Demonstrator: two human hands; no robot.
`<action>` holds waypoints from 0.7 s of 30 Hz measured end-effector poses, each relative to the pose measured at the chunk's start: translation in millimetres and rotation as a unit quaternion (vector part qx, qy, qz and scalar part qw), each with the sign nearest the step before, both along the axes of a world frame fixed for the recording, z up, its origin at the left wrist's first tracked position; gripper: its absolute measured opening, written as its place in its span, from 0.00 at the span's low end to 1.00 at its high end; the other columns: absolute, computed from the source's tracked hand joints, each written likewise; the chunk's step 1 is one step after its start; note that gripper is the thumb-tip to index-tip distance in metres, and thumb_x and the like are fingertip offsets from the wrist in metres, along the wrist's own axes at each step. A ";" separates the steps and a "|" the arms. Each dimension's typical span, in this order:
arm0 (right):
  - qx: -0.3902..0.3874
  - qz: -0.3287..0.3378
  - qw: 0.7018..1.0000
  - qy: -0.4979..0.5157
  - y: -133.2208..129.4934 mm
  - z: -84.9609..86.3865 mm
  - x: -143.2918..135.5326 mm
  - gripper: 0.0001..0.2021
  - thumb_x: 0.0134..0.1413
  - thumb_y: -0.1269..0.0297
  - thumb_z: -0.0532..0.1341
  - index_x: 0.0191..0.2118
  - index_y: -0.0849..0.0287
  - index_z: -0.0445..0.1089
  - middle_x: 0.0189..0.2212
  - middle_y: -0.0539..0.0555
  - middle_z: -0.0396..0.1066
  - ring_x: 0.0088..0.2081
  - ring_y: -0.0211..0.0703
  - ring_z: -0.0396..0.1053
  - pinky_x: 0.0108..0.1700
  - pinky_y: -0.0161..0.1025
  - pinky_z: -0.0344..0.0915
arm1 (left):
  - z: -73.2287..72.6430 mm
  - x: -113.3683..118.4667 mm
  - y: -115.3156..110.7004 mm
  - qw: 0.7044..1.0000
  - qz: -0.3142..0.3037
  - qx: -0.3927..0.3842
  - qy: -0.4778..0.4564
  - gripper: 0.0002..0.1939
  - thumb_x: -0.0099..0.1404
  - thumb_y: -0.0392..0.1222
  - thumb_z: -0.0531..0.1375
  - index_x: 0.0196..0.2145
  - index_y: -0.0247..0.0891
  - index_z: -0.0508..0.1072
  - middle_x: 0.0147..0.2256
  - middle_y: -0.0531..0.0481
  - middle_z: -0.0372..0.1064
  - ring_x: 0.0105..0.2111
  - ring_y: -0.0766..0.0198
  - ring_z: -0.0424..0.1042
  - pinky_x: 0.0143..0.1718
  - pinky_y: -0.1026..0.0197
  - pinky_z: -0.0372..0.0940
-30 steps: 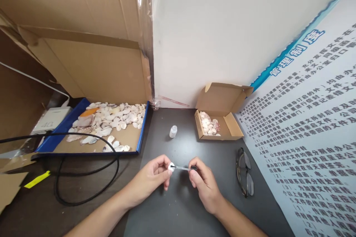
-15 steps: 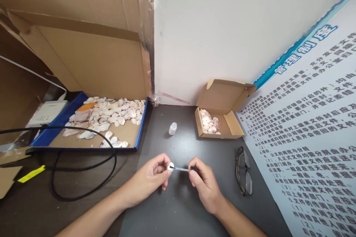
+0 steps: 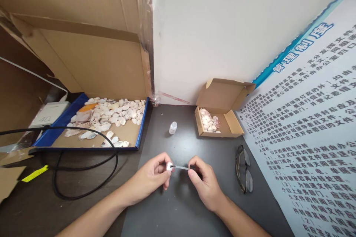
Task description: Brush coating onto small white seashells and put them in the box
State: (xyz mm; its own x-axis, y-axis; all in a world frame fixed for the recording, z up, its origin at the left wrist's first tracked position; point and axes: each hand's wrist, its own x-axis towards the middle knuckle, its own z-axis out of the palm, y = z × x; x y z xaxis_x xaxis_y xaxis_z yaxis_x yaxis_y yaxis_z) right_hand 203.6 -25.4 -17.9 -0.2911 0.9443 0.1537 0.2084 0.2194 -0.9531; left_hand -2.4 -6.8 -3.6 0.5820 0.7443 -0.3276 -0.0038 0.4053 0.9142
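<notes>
Between its thumb and fingers, my left hand point(image 3: 152, 176) pinches a small white shell point(image 3: 169, 166). My right hand point(image 3: 205, 183) is closed on the dark end of a thin brush point(image 3: 181, 167); its dark tip touches or nearly touches the shell's face. Beyond both hands, a small white-labelled bottle point(image 3: 172, 128) stands upright on the dark grey board point(image 3: 155, 214). Fingers partly cover the brush's right end.
An open blue-edged box point(image 3: 138, 133) of shells lies at the left. A small open cardboard box point(image 3: 222, 135) with shells stands back right. Eyeglasses point(image 3: 244, 170) rest at the right. A black cable point(image 3: 86, 197) loops over the left side, near a yellow strip point(image 3: 35, 173).
The brush tip and the shell have shifted slightly left. Both hands keep their grips and have hardly moved; the view has shifted a little.
</notes>
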 end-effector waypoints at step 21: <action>0.004 -0.013 1.000 -0.003 -0.8 -0.3 1.2 0.13 0.65 0.59 0.53 0.30 0.60 0.58 0.21 0.46 0.52 0.23 0.37 0.51 0.26 0.32 0.48 | 3.6 -1.1 3.5 1.000 -0.001 -0.005 -0.004 0.21 0.62 0.56 0.57 0.36 0.34 0.58 0.22 0.54 0.62 0.24 0.71 0.62 0.30 0.69 0.58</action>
